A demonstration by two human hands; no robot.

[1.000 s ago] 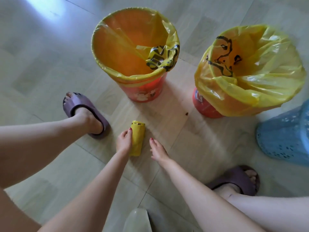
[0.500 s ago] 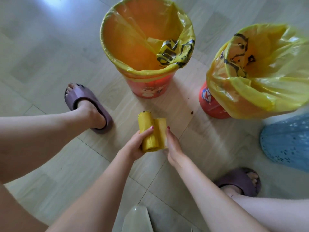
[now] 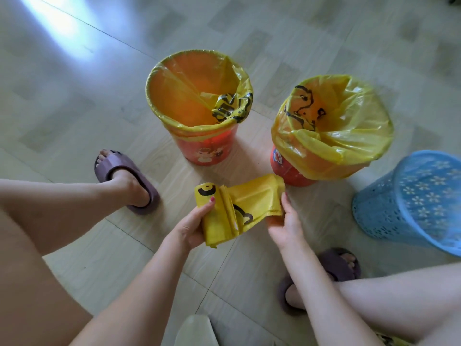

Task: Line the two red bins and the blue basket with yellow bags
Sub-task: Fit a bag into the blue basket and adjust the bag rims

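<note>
Gripping bag roll (image 3: 232,211), both hands closed

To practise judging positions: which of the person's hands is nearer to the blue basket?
Right. The right hand holds the yellow bag's pulled-out end, on the side toward the blue basket; the left hand grips the roll, farther from it.
</note>
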